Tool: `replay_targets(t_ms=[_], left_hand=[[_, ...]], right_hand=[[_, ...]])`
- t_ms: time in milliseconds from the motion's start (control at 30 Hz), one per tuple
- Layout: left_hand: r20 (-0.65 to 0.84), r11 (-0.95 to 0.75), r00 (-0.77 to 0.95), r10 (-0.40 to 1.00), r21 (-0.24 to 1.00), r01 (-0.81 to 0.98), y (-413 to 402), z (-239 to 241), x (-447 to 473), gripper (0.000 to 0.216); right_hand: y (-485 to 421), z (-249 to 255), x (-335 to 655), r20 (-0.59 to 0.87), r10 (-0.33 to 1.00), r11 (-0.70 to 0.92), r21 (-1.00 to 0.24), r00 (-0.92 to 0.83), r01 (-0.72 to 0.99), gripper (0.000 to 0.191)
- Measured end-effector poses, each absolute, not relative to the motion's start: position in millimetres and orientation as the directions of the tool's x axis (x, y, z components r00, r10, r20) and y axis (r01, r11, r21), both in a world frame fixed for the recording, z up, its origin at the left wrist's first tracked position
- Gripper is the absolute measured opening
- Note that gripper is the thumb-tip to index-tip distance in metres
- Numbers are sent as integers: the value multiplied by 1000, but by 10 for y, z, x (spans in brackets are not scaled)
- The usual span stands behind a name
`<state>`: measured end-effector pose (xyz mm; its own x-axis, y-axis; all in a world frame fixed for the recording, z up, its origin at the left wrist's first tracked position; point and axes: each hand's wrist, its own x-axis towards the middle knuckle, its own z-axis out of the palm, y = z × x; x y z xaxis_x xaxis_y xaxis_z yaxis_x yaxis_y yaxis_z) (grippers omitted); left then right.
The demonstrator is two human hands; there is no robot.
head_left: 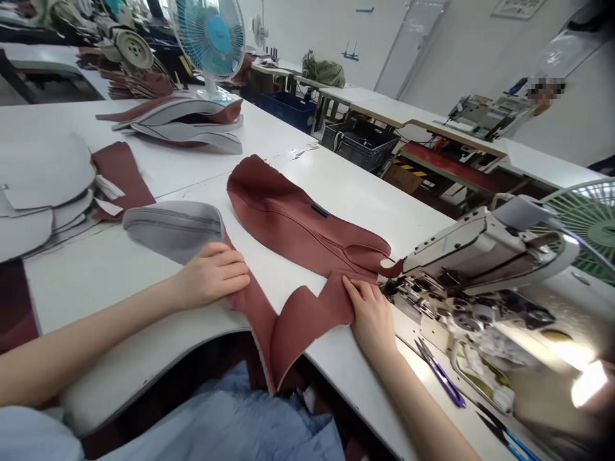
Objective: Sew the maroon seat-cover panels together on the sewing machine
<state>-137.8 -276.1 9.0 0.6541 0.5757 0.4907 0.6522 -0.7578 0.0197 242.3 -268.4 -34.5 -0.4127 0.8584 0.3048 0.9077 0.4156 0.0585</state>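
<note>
Fabric takes up the middle of the bench: a long maroon panel that runs from the far centre of the white table toward the near edge, where two flaps of it spill over into the person's lap. The left hand lies palm down on its left part with fingers loosely bent, pressing rather than gripping. The right hand is laid flat and open, fingertips on the cloth just beside the sewing machine — it clasps nothing.

The panel looks soft but thick, maybe foam-backed, since it holds gentle ridges and folds in broad curves. I'd judge it light, limp at the edges and likely to slide on the smooth top, so best steered with flat palms or pinched near a seam.

A grey piece lies just beyond the left hand, and stacks of cut pieces sit at far left. Purple scissors rest near the machine's base. A blue fan stands at the far end, a green fan at right — beyond are more benches and pale walls.
</note>
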Motion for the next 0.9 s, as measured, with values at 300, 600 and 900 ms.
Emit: replay_targets(t_ms=[300,600,900], left_hand=[[-298,73,240,924,753,654,-3767,280,-1926,38],[-165,485,-469,868,75,871,-3770,242,-2378,56],[75,202,-195,978,-108,973,-3249,-291,-2272,57]], right_hand=[[-2610,-394,2462,371,832,474,-86,-414,876,62],[-2569,-444,2503,406,786,524,-37,-466,851,52],[-2567,-426,2512,449,784,526,-113,-429,843,67]])
